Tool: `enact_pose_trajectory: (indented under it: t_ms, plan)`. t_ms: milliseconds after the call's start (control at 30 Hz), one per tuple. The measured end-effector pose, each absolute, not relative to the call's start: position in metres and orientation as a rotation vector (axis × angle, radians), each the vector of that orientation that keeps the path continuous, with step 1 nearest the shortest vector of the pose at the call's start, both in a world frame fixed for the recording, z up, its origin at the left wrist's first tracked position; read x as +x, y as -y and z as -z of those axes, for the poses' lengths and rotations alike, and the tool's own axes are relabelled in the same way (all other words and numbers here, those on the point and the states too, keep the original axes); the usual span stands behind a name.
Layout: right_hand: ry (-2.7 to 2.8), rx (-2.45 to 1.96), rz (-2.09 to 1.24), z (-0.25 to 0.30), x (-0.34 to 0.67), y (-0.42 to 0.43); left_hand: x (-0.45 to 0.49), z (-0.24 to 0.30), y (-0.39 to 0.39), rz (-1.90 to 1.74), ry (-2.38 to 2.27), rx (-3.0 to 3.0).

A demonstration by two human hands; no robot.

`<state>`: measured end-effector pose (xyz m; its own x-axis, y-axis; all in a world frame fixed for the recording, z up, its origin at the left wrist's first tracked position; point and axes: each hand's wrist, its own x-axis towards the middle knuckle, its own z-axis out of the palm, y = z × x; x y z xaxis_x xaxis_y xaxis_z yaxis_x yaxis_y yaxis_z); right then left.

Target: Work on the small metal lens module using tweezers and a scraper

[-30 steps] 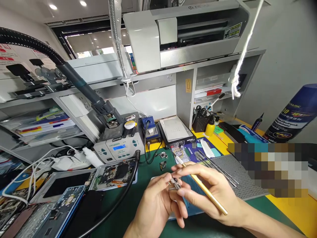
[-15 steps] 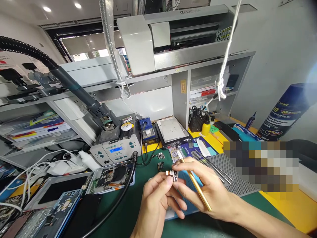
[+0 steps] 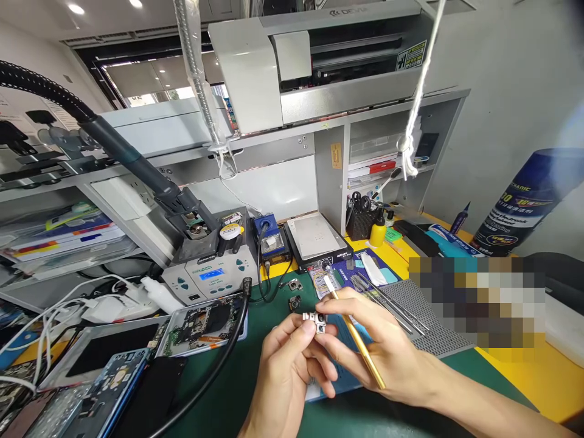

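Observation:
My left hand [image 3: 287, 371] and my right hand [image 3: 383, 353] meet over the green mat [image 3: 255, 371] and pinch a small metal camera module [image 3: 316, 320] between their fingertips. A gold-handled tool [image 3: 356, 334] lies across my right hand's fingers, its white tip pointing up and away from me. Two more small camera modules [image 3: 294, 293] lie on the mat just beyond my fingers.
An opened phone board [image 3: 203, 322] and further phones [image 3: 104, 383] lie at the left, crossed by a black hose [image 3: 214, 371]. A soldering station [image 3: 210, 274], heating plate [image 3: 314, 240], tweezers [image 3: 387, 298] on a grey mat and a blue spray can [image 3: 524, 207] stand around.
Both hands have risen slightly with the module, which has been turned between the fingertips. The camera view has shifted a little to the right.

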<state>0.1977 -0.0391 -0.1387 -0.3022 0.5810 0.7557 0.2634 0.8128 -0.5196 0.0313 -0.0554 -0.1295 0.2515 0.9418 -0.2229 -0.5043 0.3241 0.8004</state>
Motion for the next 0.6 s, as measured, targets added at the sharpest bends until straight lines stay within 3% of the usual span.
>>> enact_pose_trajectory:
  t_ms: [600]
  plan:
    - [1.875,-0.592,-0.360,0.135,0.195,0.043,0.025,0.142,0.052,-1.046,-0.552,0.554]
